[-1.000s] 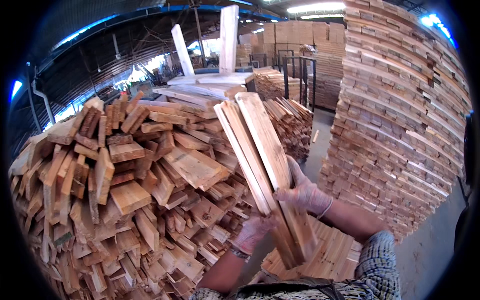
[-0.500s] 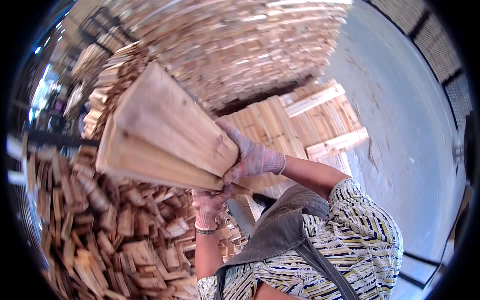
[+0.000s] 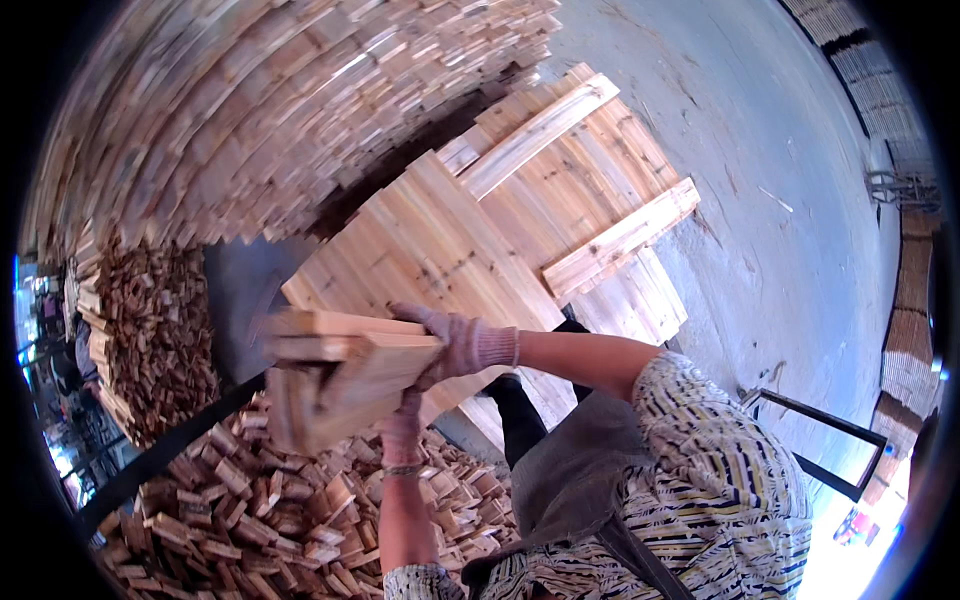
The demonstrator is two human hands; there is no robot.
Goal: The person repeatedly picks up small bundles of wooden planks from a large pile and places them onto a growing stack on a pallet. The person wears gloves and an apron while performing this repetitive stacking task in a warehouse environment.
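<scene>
A bundle of short wooden boards [image 3: 365, 375] is held between my two gloved hands, its far end blurred by motion. My right hand [image 3: 462, 345], in a pale pinkish knit glove, is closed around the near end with the thumb side on top. Lower down, my left hand [image 3: 402, 428] grips the same end from beneath; the boards hide part of its fingers. Beyond the bundle, flat stacks of planed planks [image 3: 430, 245] lie side by side. A loose plank [image 3: 545, 135] and a second plank [image 3: 625, 235] lie across them.
A tall wall of stacked boards [image 3: 250, 110] rises behind on the left. A heap of loose wood pieces [image 3: 330, 510] fills the lower left, with a dark metal bar [image 3: 165, 455] beside it. Grey concrete floor [image 3: 750, 190] stretches to the right, near a black metal frame [image 3: 825, 425].
My view has turned, and the planks now appear further left. The bundle has swung lower and is seen more end-on. Both hands keep hold of it.
</scene>
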